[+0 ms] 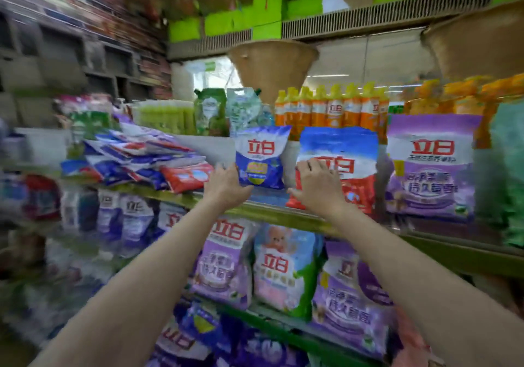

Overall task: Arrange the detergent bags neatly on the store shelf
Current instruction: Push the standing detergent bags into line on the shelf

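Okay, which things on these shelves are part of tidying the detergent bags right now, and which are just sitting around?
In the job:
- left hand holding the small blue bag
- right hand on the blue and red bag
- slumped pile of bags
- shelf edge

Just there:
- orange bottles
- woven baskets
- green refill pouch

A small blue detergent bag point(261, 158) is stood upright on the store shelf point(272, 213), just beside a larger blue-and-red bag point(348, 165). A purple bag point(431, 168) is stood further right; flat bags point(141, 160) are heaped left.
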